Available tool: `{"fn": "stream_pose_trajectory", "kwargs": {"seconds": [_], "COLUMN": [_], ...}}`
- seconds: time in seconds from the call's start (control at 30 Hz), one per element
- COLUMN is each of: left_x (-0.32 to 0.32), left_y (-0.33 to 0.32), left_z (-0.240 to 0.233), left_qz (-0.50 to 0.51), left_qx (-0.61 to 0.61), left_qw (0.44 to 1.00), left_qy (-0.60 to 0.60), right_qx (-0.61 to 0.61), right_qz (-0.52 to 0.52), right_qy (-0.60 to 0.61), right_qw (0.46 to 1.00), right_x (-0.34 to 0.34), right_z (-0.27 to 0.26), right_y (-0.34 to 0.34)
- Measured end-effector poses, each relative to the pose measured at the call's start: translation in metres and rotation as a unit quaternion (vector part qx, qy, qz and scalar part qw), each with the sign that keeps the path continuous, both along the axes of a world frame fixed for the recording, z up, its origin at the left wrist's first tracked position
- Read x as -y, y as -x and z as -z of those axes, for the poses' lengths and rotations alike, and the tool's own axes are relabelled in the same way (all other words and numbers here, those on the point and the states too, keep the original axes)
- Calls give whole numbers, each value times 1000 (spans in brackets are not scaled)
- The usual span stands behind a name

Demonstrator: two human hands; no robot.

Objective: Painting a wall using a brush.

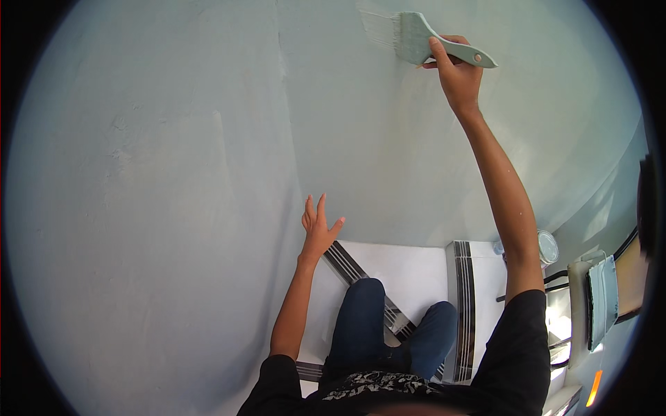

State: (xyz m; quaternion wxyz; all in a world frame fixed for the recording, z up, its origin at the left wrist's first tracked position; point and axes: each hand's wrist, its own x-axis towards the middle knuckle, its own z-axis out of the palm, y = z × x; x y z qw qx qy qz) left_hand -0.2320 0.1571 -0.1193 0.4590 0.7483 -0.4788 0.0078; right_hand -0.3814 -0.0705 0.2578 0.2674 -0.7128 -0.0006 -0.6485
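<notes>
My right hand (459, 75) grips the handle of a wide flat paintbrush (416, 37), raised high against the pale grey-green wall (354, 130). Its bristles point left and touch the surface, where white streaks of wet-looking paint (379, 28) show beside them. Paint coats the brush's body and handle. My left hand (317, 223) holds nothing; its fingers are spread near the corner where two walls meet, low down above the white tiles. Whether those fingertips touch the wall, I cannot tell.
White tiled steps (406, 265) with black striped borders (463, 312) lie below my knees. At the right stand a paint bucket (548, 248) and a chair (576, 312) with a light blue flat item (603, 296) on it. The left wall (156, 234) has rough patches.
</notes>
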Motion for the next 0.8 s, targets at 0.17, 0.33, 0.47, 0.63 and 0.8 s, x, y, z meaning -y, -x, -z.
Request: {"fn": "stream_pose_trajectory", "kwargs": {"seconds": [0.17, 0.33, 0.47, 0.63, 0.8], "left_x": [-1, 3, 5, 9, 4], "left_y": [-6, -4, 0, -3, -13], "left_z": [11, 11, 17, 26, 30], "left_qz": [-1, -4, 14, 29, 23], "left_qx": [12, 1, 9, 8, 5], "left_qw": [1000, 1000, 1000, 999, 999], "left_qy": [-6, -4, -2, -14, -23], "right_qx": [-41, -22, -109, -80, -141], "right_qz": [54, 111, 217, 368, 425], "right_qy": [79, 139, 381, 535, 473], "right_qw": [995, 984, 892, 756, 759], "right_x": [6, -24, -46, -48, -19], "right_z": [-41, -138, -172, -174, -117], "right_y": [26, 14, -12, -47, -53]}}
